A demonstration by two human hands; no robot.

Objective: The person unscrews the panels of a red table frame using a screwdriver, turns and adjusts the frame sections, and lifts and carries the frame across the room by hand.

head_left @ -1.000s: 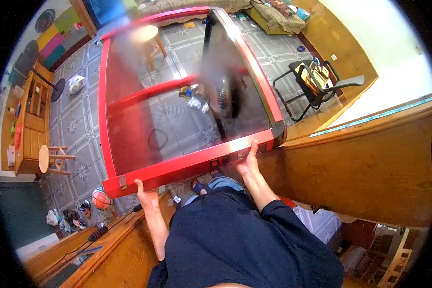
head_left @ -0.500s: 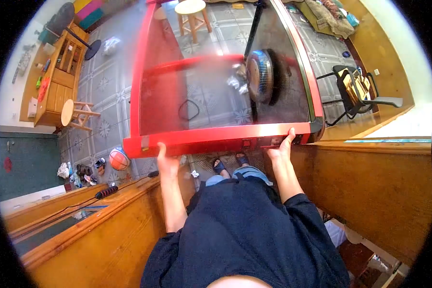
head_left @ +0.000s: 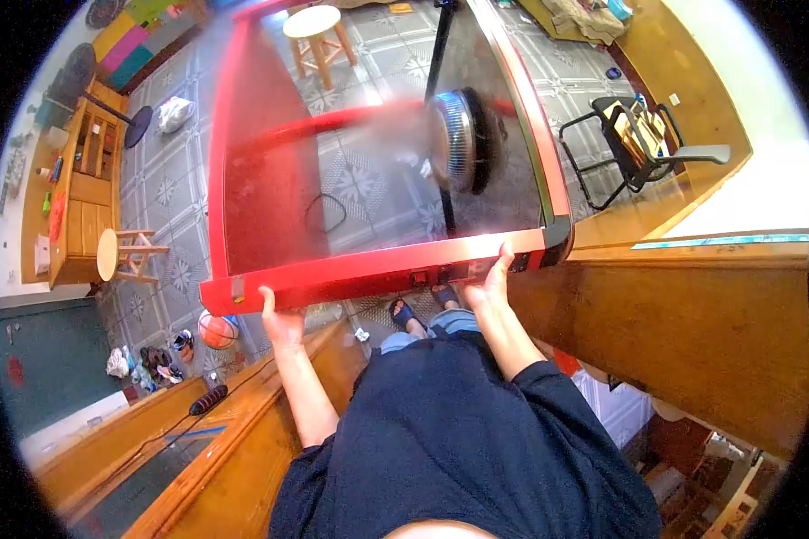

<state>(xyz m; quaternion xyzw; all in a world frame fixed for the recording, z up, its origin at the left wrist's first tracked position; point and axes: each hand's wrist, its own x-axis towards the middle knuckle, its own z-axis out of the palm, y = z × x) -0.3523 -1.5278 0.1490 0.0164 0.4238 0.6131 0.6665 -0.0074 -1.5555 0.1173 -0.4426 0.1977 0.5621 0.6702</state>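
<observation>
Both my hands hold a large red-framed cabinet (head_left: 333,280) with clear, partly hazy panels, by its near edge. My left hand (head_left: 283,325) grips near the left corner, thumb up over the red edge and the other fingers hidden underneath. Toward the right corner, my right hand (head_left: 489,289) clasps the same edge, its thumb beside a black switch (head_left: 420,278). Inside the cabinet, a ribbed silver drum (head_left: 456,139) with a dark side sits against a black rod (head_left: 440,54). The cabinet is tilted, its left corner nearer to me.
Wooden panels (head_left: 674,332) flank me on both sides. Beyond are a round wooden stool (head_left: 312,22), a second stool (head_left: 108,255), a black chair (head_left: 634,135), a standing fan's base (head_left: 138,127) and a wooden cabinet (head_left: 94,189). A ball (head_left: 216,330) and shoes lie at left.
The red cabinet has shifted left in view and tilted, its left corner lower and right corner higher. Both hands have moved left with it, still gripping. The surroundings have shifted in view too.
</observation>
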